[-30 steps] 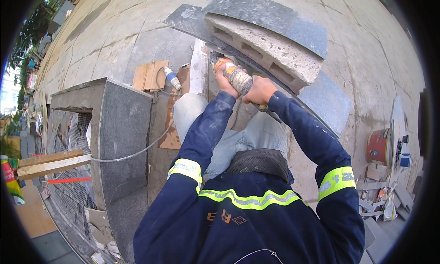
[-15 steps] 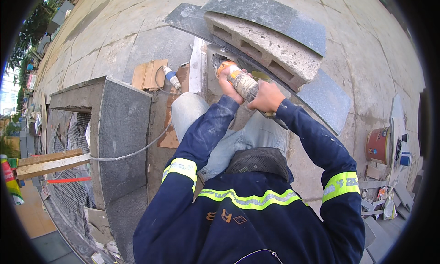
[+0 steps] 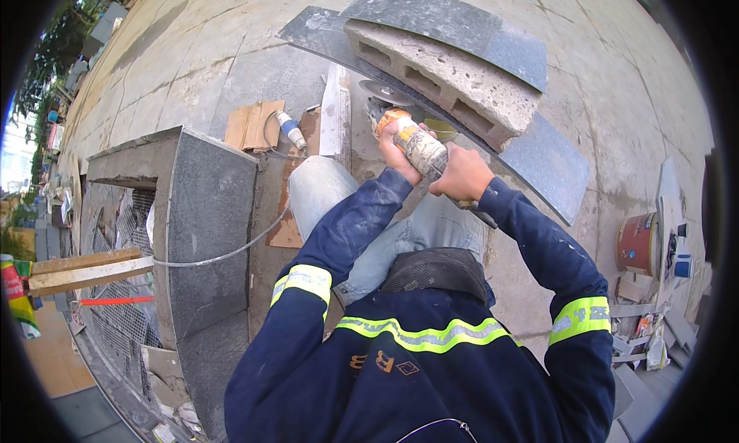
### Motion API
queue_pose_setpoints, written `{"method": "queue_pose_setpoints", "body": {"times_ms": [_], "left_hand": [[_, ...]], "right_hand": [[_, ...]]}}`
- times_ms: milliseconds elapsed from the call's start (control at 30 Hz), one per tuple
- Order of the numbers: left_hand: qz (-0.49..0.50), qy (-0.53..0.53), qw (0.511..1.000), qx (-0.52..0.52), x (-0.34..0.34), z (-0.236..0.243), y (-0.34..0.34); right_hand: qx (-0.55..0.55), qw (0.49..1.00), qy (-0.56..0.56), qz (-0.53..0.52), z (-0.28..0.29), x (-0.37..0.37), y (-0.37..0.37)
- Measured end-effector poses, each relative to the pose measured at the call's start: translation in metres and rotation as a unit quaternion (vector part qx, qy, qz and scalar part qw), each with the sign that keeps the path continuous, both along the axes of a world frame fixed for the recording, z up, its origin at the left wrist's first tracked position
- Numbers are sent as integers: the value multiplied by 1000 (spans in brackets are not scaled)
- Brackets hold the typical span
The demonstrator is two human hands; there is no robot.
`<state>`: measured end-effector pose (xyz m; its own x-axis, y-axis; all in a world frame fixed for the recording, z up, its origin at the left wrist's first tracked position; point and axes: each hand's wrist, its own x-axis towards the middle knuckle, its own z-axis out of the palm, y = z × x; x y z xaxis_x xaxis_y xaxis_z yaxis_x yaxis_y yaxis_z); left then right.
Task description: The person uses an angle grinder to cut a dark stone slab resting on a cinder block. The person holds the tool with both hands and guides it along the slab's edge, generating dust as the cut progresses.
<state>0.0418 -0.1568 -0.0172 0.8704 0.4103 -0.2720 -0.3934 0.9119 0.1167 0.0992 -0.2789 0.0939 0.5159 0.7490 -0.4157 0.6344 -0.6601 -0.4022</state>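
Note:
Both my hands hold an angle grinder (image 3: 421, 149) with a worn, dusty body and an orange head. My left hand (image 3: 395, 152) is wrapped around its front part, behind the head. Farther back, my right hand (image 3: 463, 173) grips the rear of the body. The round cutting disc (image 3: 387, 93) lies right beside the near edge of a long grey stone slab (image 3: 317, 36); whether it touches, I cannot tell. A hollow concrete block (image 3: 462, 77) rests on that slab, with another grey slab (image 3: 454, 29) on top. Under the grinder, a yellowish-green piece (image 3: 440, 129) shows partly.
A blue-and-white plug connector (image 3: 291, 130) and its cable lie by cardboard (image 3: 254, 125) and a pale board (image 3: 334, 112). At left stands a grey stone-clad box structure (image 3: 208, 235) with wooden battens (image 3: 92, 274). A red-brown bucket (image 3: 637, 244) and stone offcuts are at right.
The grinder and both hands have shifted slightly to the right and nearer to me. The disc shows more fully beside the slab edge now.

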Motion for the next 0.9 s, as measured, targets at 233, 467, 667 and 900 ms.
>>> {"method": "queue_pose_setpoints", "body": {"times_ms": [233, 467, 667, 900], "left_hand": [[13, 19, 1000, -10, 2, 4, 3], [28, 45, 999, 8, 8, -1, 27], [40, 78, 996, 24, 13, -6, 45], [32, 84, 996, 20, 21, -20, 58]], "right_hand": [[2, 1000, 3, -2, -4, 3, 7], [0, 1000, 8, 2, -14, 11, 30], [-6, 1000, 11, 0, -20, 16, 50], [1, 999, 30, -15, -29, 21, 59]]}}
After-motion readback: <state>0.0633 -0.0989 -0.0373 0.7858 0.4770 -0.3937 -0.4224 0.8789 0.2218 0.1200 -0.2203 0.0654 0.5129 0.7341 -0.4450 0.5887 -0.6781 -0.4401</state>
